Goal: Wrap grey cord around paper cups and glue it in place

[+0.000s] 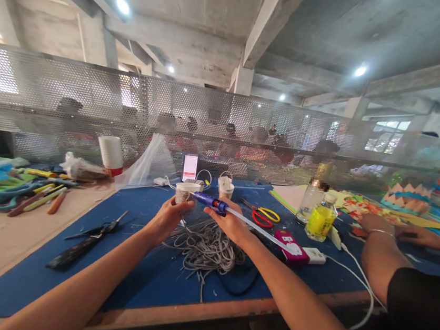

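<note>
My left hand (172, 215) is closed around a small paper cup (187, 188) whose side is wound with grey cord. In my right hand (233, 223) is a blue glue gun (215, 203), its nozzle pointing left at the cup and a long translucent glue stick (255, 225) running out of its back. Whether the nozzle touches the cup I cannot tell. Below both hands lies a tangled heap of grey cord (214, 249). A second cup (225, 186), with a looped handle, stands just behind the glue gun.
Black scissors (95, 235) lie at left, red-and-yellow scissors (264, 215) at right. Further right are a magenta box (292, 247), a yellow-labelled bottle (322, 219) and white cables. A co-worker's arm (379, 252) reaches in from the right. Stacked paper cups (110, 153) and a phone (190, 167) stand behind.
</note>
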Demonstrator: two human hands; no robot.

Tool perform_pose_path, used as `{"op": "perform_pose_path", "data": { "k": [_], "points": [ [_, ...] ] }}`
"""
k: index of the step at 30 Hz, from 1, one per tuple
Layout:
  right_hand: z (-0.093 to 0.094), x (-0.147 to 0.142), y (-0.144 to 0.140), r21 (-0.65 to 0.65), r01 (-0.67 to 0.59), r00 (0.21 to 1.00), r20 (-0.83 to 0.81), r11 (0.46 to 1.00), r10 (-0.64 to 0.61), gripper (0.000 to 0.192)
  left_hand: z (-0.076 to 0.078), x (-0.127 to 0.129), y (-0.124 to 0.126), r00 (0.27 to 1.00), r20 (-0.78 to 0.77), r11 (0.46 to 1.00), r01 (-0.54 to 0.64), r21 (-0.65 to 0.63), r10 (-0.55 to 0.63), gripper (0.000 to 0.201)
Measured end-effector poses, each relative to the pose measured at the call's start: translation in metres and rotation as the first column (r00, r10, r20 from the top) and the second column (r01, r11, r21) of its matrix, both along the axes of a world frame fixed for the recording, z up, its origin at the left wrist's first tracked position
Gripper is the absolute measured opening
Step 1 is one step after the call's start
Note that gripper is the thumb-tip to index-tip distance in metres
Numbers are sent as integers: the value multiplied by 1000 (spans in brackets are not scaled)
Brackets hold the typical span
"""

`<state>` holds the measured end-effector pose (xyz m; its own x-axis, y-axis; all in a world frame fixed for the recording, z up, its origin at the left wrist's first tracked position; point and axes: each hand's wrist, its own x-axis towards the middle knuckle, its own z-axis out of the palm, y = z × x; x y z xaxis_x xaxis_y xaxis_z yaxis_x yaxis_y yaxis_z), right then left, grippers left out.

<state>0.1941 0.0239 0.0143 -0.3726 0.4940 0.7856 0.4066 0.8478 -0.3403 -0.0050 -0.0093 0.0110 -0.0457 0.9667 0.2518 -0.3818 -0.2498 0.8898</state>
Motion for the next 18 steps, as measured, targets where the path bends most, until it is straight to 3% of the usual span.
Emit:
{"op": "perform_pose_path", "data": {
  "k": [18],
  "points": [
    [0, 0, 0, 14, 33, 999, 20, 999, -34, 34, 3, 2, -2, 1000, 2, 1000, -29, -1, 29, 41]
  ]
}}
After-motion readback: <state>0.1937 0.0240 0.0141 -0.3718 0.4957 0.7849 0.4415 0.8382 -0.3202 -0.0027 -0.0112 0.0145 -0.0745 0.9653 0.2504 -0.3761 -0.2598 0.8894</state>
